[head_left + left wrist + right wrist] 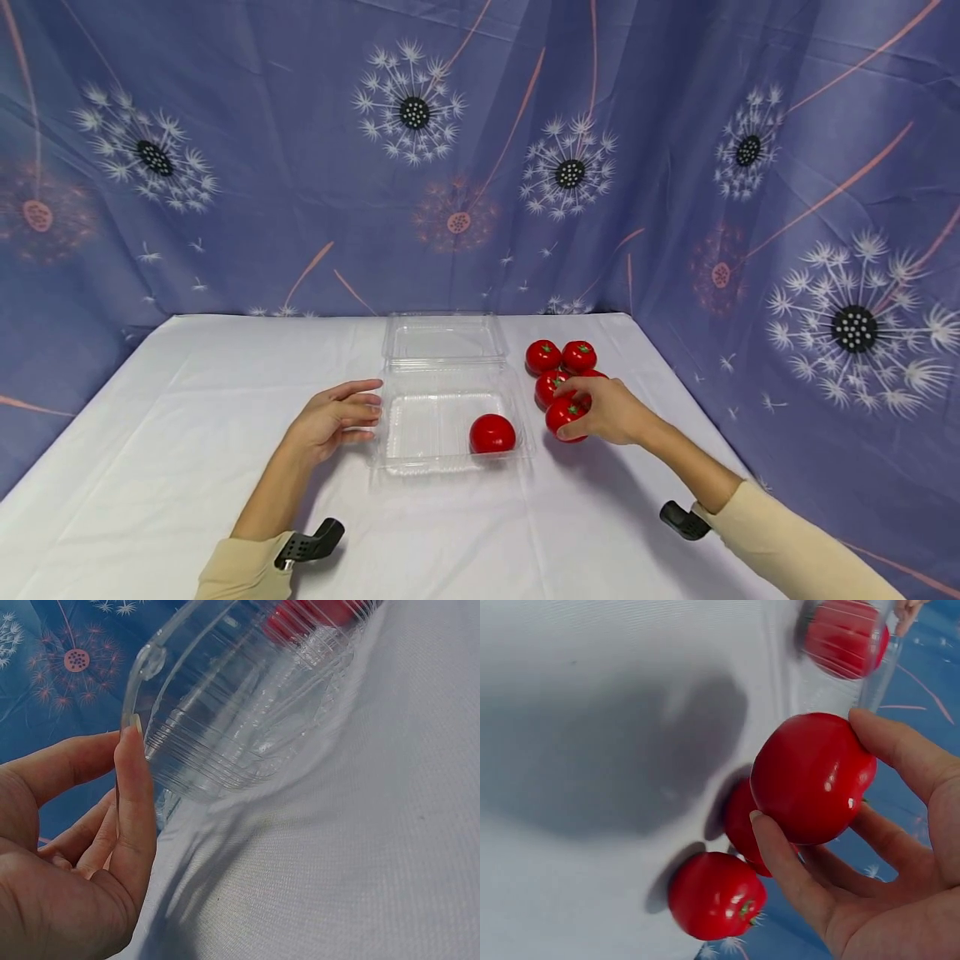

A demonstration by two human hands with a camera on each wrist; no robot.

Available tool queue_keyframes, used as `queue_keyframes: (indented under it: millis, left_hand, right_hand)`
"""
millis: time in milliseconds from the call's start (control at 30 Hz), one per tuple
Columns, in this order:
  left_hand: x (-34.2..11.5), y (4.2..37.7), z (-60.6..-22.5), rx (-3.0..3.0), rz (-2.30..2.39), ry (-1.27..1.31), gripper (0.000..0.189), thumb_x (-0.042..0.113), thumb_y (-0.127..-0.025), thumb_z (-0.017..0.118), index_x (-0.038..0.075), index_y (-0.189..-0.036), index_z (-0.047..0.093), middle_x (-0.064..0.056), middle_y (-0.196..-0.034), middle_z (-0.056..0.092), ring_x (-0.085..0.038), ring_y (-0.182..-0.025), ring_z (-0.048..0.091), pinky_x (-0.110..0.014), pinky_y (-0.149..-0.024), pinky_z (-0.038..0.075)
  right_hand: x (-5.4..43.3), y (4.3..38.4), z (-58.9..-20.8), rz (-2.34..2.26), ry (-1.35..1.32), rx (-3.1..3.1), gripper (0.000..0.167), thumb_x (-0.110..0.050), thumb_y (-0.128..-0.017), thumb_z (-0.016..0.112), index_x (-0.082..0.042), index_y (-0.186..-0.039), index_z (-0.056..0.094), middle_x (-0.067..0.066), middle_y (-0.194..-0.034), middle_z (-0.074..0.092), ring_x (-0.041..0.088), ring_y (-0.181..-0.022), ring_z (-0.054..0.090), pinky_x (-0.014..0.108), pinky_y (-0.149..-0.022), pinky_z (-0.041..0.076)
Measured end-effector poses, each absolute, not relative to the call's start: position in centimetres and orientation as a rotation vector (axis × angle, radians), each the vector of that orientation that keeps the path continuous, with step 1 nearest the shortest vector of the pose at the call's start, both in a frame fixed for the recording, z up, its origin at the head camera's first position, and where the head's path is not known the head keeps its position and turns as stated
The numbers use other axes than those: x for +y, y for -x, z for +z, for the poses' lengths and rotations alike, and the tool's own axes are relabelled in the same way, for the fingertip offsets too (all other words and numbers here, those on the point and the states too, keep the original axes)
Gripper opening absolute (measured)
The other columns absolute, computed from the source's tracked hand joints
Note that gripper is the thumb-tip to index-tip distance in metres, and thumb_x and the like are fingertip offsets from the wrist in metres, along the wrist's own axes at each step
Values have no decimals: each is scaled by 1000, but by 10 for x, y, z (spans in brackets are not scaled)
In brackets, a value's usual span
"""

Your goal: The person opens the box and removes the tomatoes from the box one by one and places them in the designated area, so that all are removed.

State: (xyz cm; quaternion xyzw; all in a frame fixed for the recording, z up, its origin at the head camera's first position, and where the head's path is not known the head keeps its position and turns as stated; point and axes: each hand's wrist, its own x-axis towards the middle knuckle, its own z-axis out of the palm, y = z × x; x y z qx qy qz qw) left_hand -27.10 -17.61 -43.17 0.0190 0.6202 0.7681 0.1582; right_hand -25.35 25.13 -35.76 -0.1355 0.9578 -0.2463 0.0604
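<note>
In the head view, my right hand (611,412) grips a red tomato (564,419) between thumb and fingers, just right of the clear plastic box. The right wrist view shows this tomato (810,780) raised above the others, fingers around its side. My left hand (333,421) is at the left wall of the clear plastic clamshell box (420,417), fingers loosely extended; in the left wrist view the fingertips meet the box rim (139,697). One tomato (492,434) sits inside the box's near right corner. Its lid (446,340) lies folded back, away from me.
Several more tomatoes (543,357) stand in a cluster at the right, beyond and beneath my right hand. The white cloth-covered table (187,442) ends at a purple dandelion-print curtain (300,167) at the back and sides.
</note>
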Motion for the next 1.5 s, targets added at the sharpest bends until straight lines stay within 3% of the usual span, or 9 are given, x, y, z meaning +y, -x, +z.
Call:
queue_keyframes:
  millis: [767,1500]
  left_hand:
    - [-175,272,-434,1778,2196,-37,59,-4,-89,67,0,-145,51,0,-109,68,-12,-81,69,-26,-67,61]
    - [-173,272,-432,1783,2199,-39,60,-5,-88,66,-3,-145,49,-2,-109,67,-12,-81,70,-26,-67,62]
  right_hand:
    - [259,255,-390,-782,514,2969,52,-21,-69,94,-11,-115,72,5,-106,72,24,-102,65,42,-84,58]
    - [256,254,-391,-797,497,2973,56,-16,-67,94,-9,-116,68,10,-108,71,27,-103,65,48,-86,57]
